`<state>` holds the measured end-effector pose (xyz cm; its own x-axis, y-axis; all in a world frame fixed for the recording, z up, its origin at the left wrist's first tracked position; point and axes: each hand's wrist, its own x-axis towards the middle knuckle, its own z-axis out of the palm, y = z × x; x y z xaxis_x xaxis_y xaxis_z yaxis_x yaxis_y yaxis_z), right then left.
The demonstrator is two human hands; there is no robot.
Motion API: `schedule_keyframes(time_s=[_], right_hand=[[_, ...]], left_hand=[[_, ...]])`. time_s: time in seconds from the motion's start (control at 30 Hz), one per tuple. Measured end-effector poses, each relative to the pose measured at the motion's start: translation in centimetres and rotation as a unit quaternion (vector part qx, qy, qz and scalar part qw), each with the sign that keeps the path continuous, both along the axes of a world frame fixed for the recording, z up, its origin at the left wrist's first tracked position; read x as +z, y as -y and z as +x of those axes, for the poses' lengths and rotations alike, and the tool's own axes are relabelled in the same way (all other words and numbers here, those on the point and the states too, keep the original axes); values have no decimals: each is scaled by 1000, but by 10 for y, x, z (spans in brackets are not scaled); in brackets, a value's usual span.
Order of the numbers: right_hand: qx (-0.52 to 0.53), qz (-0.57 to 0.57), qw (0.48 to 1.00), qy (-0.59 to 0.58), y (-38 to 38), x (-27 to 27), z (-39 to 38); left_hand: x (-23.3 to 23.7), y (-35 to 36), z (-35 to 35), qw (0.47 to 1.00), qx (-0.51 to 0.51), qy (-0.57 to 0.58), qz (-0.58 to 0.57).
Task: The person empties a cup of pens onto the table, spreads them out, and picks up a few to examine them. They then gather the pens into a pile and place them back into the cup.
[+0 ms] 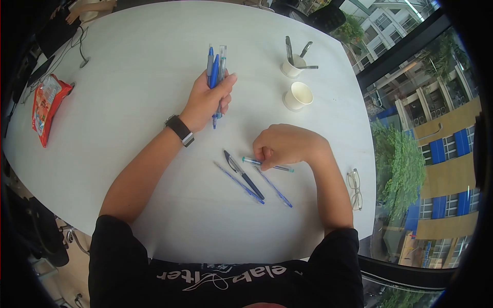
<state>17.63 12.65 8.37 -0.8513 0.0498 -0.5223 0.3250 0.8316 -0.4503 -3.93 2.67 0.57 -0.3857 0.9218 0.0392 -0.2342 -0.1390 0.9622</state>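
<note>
Pens (215,69) were held as an upright bundle in the left hand (208,100), whose fingers (226,84) were wrapped shut around the barrels at about mid-length, above the white counter (133,61). A teal-tipped pen (280,168) lay flat on the counter under the right hand (287,145), and the curled fingers of that hand were pinched narrowly onto its barrel. Just beside it lay a black pen (246,177), a thin blue pen (237,182) and a second blue pen (277,191), the first two nearly touching. Well apart, toward the far edge, an empty paper cup (299,96) stood near a filled cup (291,66) containing a few dark implements. Each pen was judged light, stiff and smooth-walled: rolling on the counter and endwise slipping from a loosely held bundle were to be expected. A mid-barrel hold, thumb opposed to two fingers, was judged most secure; the tips and clips were judged poor places to take hold.
</note>
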Motion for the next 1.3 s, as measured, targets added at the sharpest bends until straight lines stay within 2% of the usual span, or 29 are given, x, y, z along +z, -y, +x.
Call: schedule_keyframes(time_s=[0.07, 0.1, 0.13, 0.17, 0.23, 0.27, 0.33, 0.37, 0.43, 0.57, 0.63, 0.67, 0.7, 0.73, 0.77, 0.83, 0.97, 1.03, 1.07, 1.1, 1.13, 1.17, 1.23, 1.3], right_hand=[[3, -18, 1000, -17, -7, 2, -5], [-84, -104, 980, -148, -10, 1, -8], [-169, -186, 928, -274, -12, 1, -10], [-167, -185, 929, -273, -12, -1, -14], [-327, -207, 814, -433, -4, -5, -27], [-327, -208, 814, -433, -2, -9, -30], [-346, -208, 805, -436, -1, -22, -34], [-347, -208, 804, -436, -2, -25, -33], [-335, -146, 815, -451, -4, -29, -32], [-344, -179, 844, -370, -15, -7, -20], [-240, -130, 946, -176, -22, 10, -10], [-236, -130, 947, -175, -18, 13, -8], [-134, -61, 983, -110, -11, 15, -3], [-30, 9, 999, -45, -4, 15, 2], [-30, 9, 999, -45, 3, 7, 3], [11, 78, 997, -13, 19, -15, -1], [5, 68, 997, -44, 14, -13, -11], [-53, -8, 984, -172, 4, 1, -15], [-50, -7, 984, -171, -2, 3, -17], [-162, -78, 935, -305, -7, 4, -18], [-269, -147, 851, -427, -10, 4, -19], [-269, -147, 852, -425, -11, 4, -21], [-355, -154, 767, -512, -11, 2, -25], [-350, -144, 759, -530, -11, -11, -31]], left_hand=[[-1, 0, -1, 1000, -15, 2, 23], [-1, 1, -1, 998, -31, 6, 46], [-1, 2, 0, 998, -29, 8, 47], [-1, 2, 1, 995, -67, 6, 74], [0, 5, 5, 987, -127, -4, 95], [0, 5, 8, 987, -127, -5, 95], [3, 7, 13, 990, -130, -51, -13], [6, 9, 12, 988, -152, -26, -16], [9, 10, 12, 985, -167, -36, -20], [6, 10, 8, 979, -182, -89, -30], [-6, 3, 2, 987, -149, -66, -13], [-13, 1, 0, 992, -116, -43, 4], [-13, 1, -1, 993, -113, -42, 5], [-11, 2, -1, 994, -109, 8, 20], [-9, 2, -1, 992, -107, 58, 34], [0, 5, 0, 993, -101, 61, 21], [1, 5, 3, 996, -70, 47, 10], [0, 3, 8, 996, -66, 57, 27], [-1, 2, 9, 995, -61, 71, 44], [-1, 2, 10, 995, -59, 72, 45], [-1, 2, 11, 993, -83, 72, 48], [0, 2, 12, 990, -108, 71, 51], [9, 8, 17, 988, -131, 65, 46], [9, 9, 18, 986, -154, 57, 40]])
